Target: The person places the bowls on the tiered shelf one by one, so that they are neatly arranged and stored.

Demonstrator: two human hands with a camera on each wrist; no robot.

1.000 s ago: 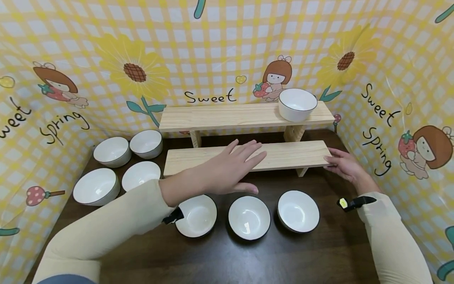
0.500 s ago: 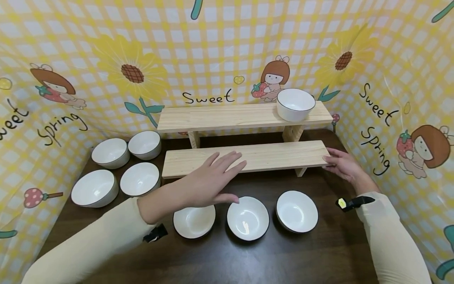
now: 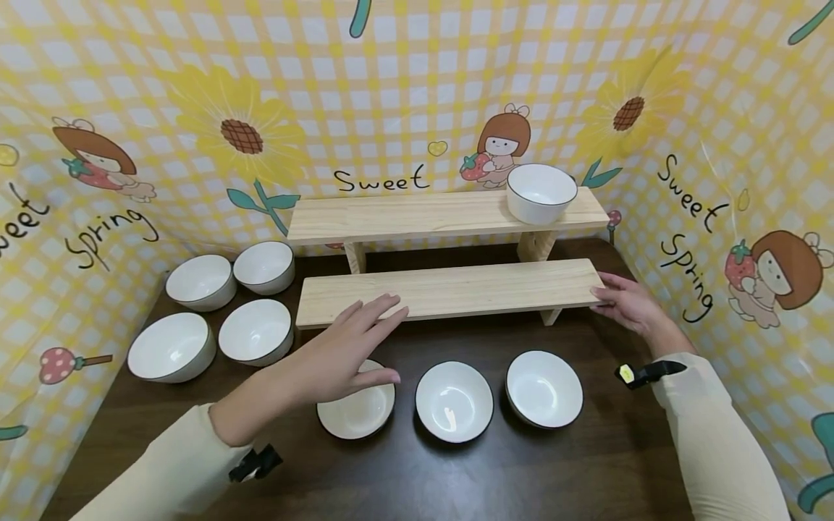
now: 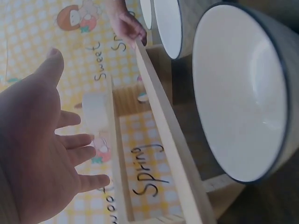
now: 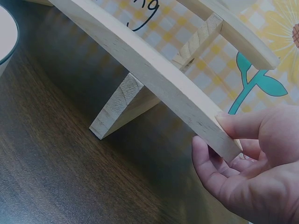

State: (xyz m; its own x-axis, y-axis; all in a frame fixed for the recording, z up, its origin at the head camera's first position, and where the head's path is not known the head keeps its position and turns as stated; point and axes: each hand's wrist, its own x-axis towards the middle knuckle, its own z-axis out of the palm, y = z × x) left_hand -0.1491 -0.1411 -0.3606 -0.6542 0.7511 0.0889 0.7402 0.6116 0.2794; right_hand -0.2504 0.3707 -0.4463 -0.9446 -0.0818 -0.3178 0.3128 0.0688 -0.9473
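My right hand grips the right end of the lower wooden shelf, thumb on top and fingers curled beneath, as the right wrist view shows at the board's end. My left hand hangs in the air with fingers straight, holding nothing. It partly covers the left bowl of the front row, a white bowl with a dark rim. Beside that one sit a middle bowl and a right bowl. In the left wrist view the spread fingers show with a large bowl beyond.
Behind stands a higher wooden shelf with one white bowl near its right end. Several more bowls cluster at the left of the dark table. A yellow checked cloth encloses the back and sides.
My left hand has drawn back leftward and toward me from over the lower shelf, uncovering more of it. The right hand keeps its grip on the shelf's end; the bowls stay put.
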